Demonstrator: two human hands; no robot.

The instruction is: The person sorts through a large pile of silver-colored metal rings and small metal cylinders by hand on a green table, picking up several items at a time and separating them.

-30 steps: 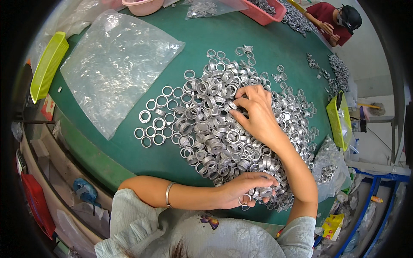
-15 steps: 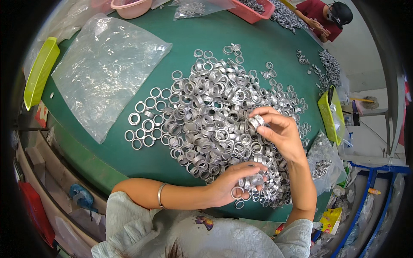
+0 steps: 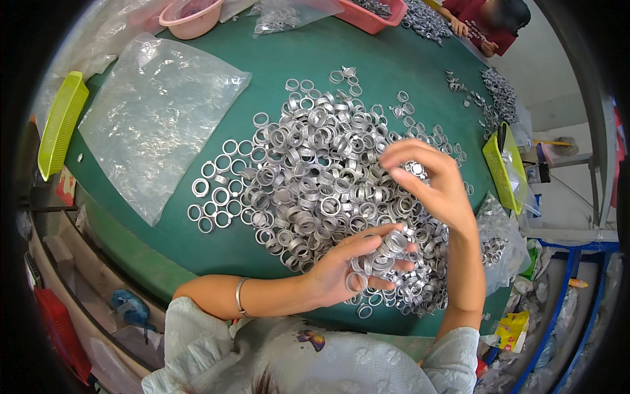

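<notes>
A large heap of silver metal rings (image 3: 315,171) spreads over the middle of the green table (image 3: 190,253). Several rings (image 3: 384,253) rest in my left hand (image 3: 335,269), palm up at the near side of the heap, its fingers curled round them. One ring hangs by the edge of that palm. Above the right part of the heap is my right hand (image 3: 436,180), thumb and fingers curved and apart, slightly blurred, with nothing visible between them. Some rings lie flat in a loose group left of the heap.
A clear plastic sheet (image 3: 161,125) covers the table's left part. Yellow-green baskets stand at the left (image 3: 62,125) and right (image 3: 504,171). Pink basins (image 3: 190,23) sit at the far edge. A co-worker in a dark red shirt (image 3: 482,23) is far right. A plastic bag (image 3: 505,226) lies nearer.
My right hand has let go of the rings it pinched and its fingers have parted. More rings show in my left hand, which has risen slightly. The view has shifted a little.
</notes>
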